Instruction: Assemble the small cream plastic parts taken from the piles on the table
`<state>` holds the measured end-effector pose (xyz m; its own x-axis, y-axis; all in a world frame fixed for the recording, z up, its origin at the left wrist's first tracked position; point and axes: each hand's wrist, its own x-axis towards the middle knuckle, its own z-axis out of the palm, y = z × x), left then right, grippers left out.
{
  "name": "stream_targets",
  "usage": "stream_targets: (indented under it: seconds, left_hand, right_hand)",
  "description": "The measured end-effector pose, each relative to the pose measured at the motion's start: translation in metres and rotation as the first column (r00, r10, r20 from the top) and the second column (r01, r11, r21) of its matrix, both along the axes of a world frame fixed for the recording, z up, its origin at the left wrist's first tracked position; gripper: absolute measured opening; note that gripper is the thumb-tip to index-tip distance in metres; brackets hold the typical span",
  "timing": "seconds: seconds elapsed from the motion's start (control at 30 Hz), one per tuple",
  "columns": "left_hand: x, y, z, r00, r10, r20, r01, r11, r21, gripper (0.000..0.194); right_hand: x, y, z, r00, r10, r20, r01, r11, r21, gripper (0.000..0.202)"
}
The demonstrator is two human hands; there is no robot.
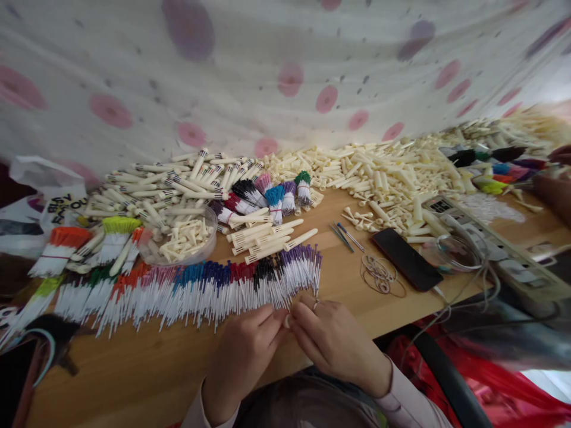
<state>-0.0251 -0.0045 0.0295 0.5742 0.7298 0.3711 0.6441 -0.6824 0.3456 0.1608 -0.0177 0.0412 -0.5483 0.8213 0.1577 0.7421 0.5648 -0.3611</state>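
At the table's front edge my left hand [247,351] and my right hand [336,342] meet, their fingers pinched closed around a small cream plastic pen part [286,321]. Most of that part is covered by the fingers. Just beyond them lies a long row of thin white pen refills [196,294] with coloured ends. Finished-looking cream pen barrels [267,241] with dark slots lie behind the row. A clear plastic bowl [213,241] holds short cream parts. Rubber-banded refill bundles [276,202] in several colours rest against the heap.
Loose cream pen parts [383,172] are heaped along the curtain [241,77]. To the right are tweezers [342,238], rubber bands [379,274], a phone [407,260] and a power strip [504,249] with cables. Another person's hand [553,193] is at the far right.
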Motion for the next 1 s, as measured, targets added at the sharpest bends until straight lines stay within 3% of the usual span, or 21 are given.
stream_targets:
  seconds: [0.1, 0.27, 0.43, 0.57, 0.67, 0.73, 0.8, 0.83, 0.9, 0.97, 1.0]
  left_hand:
    - [0.003, 0.000, 0.003, 1.000, 0.010, -0.011, -0.010, 0.999, 0.041, 0.050]
    - [0.010, 0.001, 0.002, 0.997, 0.060, 0.049, -0.064, 0.993, 0.096, 0.044]
    - [0.012, 0.003, -0.001, 0.998, 0.043, 0.047, -0.047, 0.995, 0.093, 0.047]
    - [0.013, 0.003, -0.006, 0.995, 0.065, 0.074, -0.074, 0.989, 0.131, 0.036]
    - [0.009, 0.004, -0.011, 0.977, 0.068, 0.200, -0.074, 0.997, 0.025, 0.025]
    - [0.005, 0.003, -0.014, 0.925, 0.163, 0.343, -0.111, 0.980, -0.166, 0.019]
    - [0.001, -0.001, -0.018, 0.788, 0.388, 0.478, -0.157, 0.877, -0.454, 0.027]
    - [0.001, -0.004, -0.019, 0.684, 0.518, 0.514, -0.135, 0.782, -0.609, 0.032]
    - [0.007, -0.011, -0.021, 0.473, 0.726, 0.499, 0.042, 0.547, -0.836, 0.044]
    - [0.019, -0.015, -0.022, 0.353, 0.831, 0.430, 0.226, 0.370, -0.901, 0.055]
    - [0.025, -0.016, -0.022, 0.316, 0.854, 0.414, 0.268, 0.339, -0.902, 0.059]
  right_hand:
    - [-0.004, -0.001, -0.006, 1.000, -0.018, -0.023, 0.019, 0.999, 0.041, 0.024]
    - [-0.005, -0.001, -0.007, 0.982, -0.178, -0.059, 0.180, 0.983, 0.032, 0.035]
    - [-0.002, 0.001, 0.000, 0.997, -0.074, -0.035, 0.075, 0.996, 0.042, 0.027]
    - [-0.008, -0.002, -0.006, 0.983, -0.180, -0.035, 0.181, 0.983, 0.036, 0.030]
    - [-0.009, -0.004, -0.009, 0.972, -0.218, -0.084, 0.222, 0.974, 0.040, 0.031]
    - [-0.008, -0.003, -0.008, 0.969, -0.206, -0.137, 0.218, 0.972, 0.083, 0.032]
    - [-0.006, -0.003, -0.006, 0.955, -0.219, -0.201, 0.249, 0.959, 0.137, 0.031]
    - [-0.005, -0.002, -0.007, 0.941, -0.242, -0.237, 0.282, 0.947, 0.156, 0.030]
    - [-0.008, -0.003, -0.009, 0.910, -0.268, -0.317, 0.334, 0.927, 0.173, 0.027]
    - [-0.014, -0.002, -0.015, 0.890, -0.243, -0.386, 0.331, 0.926, 0.179, 0.025]
    - [-0.017, -0.002, -0.019, 0.886, -0.220, -0.409, 0.316, 0.930, 0.185, 0.025]
